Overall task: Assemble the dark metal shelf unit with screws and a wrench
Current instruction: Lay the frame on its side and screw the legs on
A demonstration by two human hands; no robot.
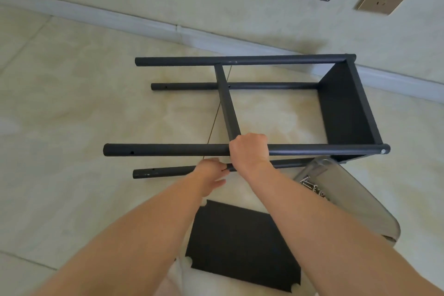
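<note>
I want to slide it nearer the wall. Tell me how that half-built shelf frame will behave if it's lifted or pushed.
The shelf frame probably moves as one stiff piece, since its tubes join a fixed panel. The left ends are free, so they may flex or splay. It rests on round tubes on the glossy tile floor, so it would likely slide easily. The right hand already grips a tube.

The tiled floor [72, 108] carries the shelf frame [240, 118] on its side near the wall edge, a loose dark panel [240, 243], and a clear container [348, 199] of screws [312, 187].

Bright, even daylight; soft shadows; wide-angle bending at edges; slight softness throughout.
</note>
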